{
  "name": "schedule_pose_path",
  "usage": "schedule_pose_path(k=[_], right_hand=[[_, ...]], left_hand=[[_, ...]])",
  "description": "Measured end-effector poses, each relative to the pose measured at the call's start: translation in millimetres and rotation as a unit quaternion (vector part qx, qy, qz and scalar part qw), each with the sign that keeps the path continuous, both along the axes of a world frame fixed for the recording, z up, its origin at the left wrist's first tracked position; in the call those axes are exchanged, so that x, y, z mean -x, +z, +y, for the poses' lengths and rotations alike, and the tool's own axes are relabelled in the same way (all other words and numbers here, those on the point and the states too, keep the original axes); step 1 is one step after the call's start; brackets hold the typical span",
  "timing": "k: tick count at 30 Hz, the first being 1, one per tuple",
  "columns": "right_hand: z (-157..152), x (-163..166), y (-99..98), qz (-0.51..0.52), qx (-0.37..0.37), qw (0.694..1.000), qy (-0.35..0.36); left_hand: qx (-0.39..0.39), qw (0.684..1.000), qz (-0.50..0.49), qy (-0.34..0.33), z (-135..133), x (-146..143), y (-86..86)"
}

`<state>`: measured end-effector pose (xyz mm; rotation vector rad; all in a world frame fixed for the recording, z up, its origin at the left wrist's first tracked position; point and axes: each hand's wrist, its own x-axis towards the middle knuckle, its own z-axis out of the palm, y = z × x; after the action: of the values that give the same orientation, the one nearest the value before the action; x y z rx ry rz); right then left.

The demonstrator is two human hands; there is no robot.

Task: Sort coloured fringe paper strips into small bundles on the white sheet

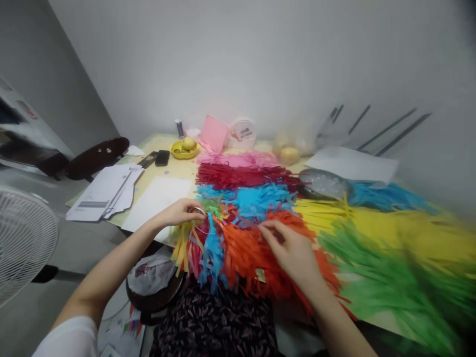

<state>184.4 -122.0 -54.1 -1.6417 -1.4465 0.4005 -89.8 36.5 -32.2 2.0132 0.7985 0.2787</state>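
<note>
Two bare hands work at the near edge of a pale yellow tabletop (pixel 174 168). The left hand (pixel 181 212) has its fingers curled together and clamped on a thin pale ring (pixel 200 213), from which yellow, red and blue cut-paper strips (pixel 197 250) hang over the table edge. The right hand (pixel 293 250) lies flat with fingers slightly apart, its fingertips touching a heap of orange fringed paper strips (pixel 245 250) just right of the ring. Six more heaps of strips cover the table: one pink (pixel 238 158), one red (pixel 241 176), one blue (pixel 260 196), a second blue (pixel 386 196) far right, one yellow (pixel 375 225) and one green (pixel 394 285). Farther back stand one yellow bowl (pixel 178 151) holding fruit, one black phone (pixel 162 157), one pink pouch (pixel 213 134) and one white round tub (pixel 243 131) whose label is too blurred to read. One blank white sheet (pixel 159 196) and one loose stack of printed papers (pixel 106 191) lie to the left, their print too small to read. Plain grey walls close in the room, with one white fan (pixel 22 243) on the floor at left and one dark round stool (pixel 94 156) beyond the table.
</note>
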Motion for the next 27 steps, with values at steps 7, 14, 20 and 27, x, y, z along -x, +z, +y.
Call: schedule_pose_path(k=[7,14,20,27], right_hand=[[9,24,-10.9,-0.058,-0.015,0.994,0.089],[-5,26,-10.7,0.016,0.187,0.967,0.171],[12,29,-27.9,-0.081,0.176,0.977,0.09],[16,20,-14.9,-0.094,0.148,0.98,0.091]], left_hand=[[-0.041,0.999,0.008,-0.018,-17,8,2.3],[-0.093,0.996,0.014,-0.01,-27,12,-0.2],[-0.091,0.996,0.001,-0.013,-25,13,-3.8],[-0.073,0.996,-0.046,0.0,-21,19,-6.6]])
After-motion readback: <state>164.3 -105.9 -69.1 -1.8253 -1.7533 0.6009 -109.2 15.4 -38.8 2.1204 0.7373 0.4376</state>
